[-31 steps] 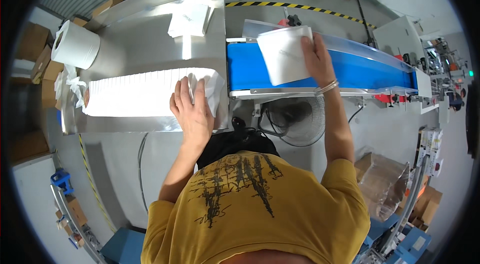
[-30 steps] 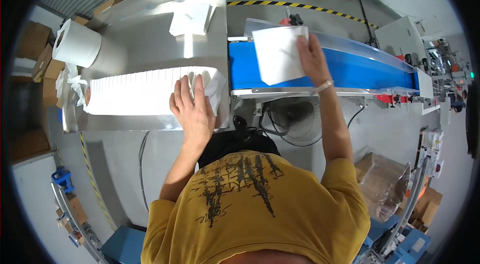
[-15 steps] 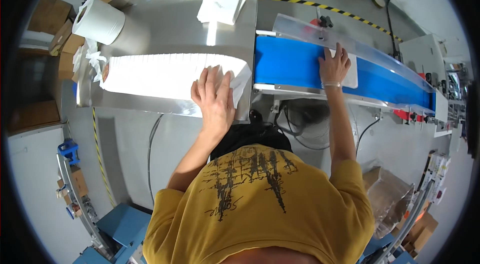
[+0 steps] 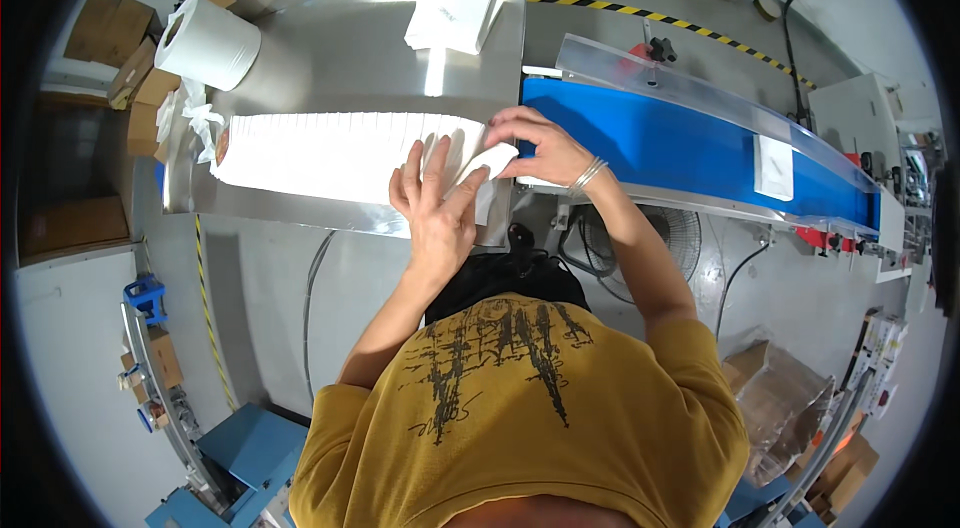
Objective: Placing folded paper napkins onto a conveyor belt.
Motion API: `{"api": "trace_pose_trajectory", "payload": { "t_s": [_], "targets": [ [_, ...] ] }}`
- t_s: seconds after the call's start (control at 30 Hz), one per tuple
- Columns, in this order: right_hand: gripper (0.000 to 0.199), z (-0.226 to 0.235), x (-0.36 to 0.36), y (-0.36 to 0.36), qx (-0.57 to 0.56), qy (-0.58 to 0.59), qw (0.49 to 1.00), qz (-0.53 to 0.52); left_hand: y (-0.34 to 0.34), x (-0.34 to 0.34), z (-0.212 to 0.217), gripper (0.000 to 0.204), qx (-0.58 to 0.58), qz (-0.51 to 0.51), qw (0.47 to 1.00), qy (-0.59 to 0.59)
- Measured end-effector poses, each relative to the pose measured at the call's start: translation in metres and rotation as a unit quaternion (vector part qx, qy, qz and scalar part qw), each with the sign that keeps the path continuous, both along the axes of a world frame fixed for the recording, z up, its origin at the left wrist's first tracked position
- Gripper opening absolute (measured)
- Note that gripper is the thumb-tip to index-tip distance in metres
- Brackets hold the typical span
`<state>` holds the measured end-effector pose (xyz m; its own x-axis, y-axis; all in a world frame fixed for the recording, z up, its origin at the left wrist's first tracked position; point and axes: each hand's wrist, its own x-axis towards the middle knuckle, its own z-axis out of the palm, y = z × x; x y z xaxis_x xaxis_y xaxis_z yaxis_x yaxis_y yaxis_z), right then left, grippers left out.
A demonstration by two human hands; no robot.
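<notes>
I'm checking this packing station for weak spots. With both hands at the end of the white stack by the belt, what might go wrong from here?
1. The right hand pinches one sheet at the end of the long white stack; neighbouring sheets might lift with it, though the left hand presses them down.
2. The stack ends near the steel table edge, so loosened sheets may slip off.
3. The bracelet sits close to the blue belt and might catch.

1. A long row of white folded tissues [image 4: 340, 156] is lying flat along the steel bench [image 4: 340, 48], its slices standing packed side by side, stretching from the bench's left end towards its right edge.
2. One white tissue piece [image 4: 487, 164] is peeling away at the row's right end, tilting up just beside the blue conveyor belt [image 4: 660, 143].
</notes>
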<state>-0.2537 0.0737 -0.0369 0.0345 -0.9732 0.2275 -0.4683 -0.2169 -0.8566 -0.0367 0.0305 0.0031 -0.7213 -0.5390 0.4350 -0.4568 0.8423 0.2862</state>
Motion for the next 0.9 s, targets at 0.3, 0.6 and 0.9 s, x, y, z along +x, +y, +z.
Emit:
{"api": "trace_pose_trajectory", "payload": {
  "t_s": [0.3,0.6,0.9],
  "targets": [
    [0.037,-0.052,-0.1,0.074,0.128,-0.223,0.863,-0.435,-0.011,0.0,-0.005,0.036,0.024,0.082,0.995,0.045],
    [0.065,-0.015,-0.103,0.086,-0.009,0.394,0.779,-0.487,-0.01,0.004,-0.012,0.032,-0.018,0.065,0.997,0.038],
    [0.044,-0.009,0.007,-0.005,-0.018,0.069,0.997,0.014,-0.01,0.005,-0.001,0.031,0.015,0.02,0.998,0.051]
  ]
}}
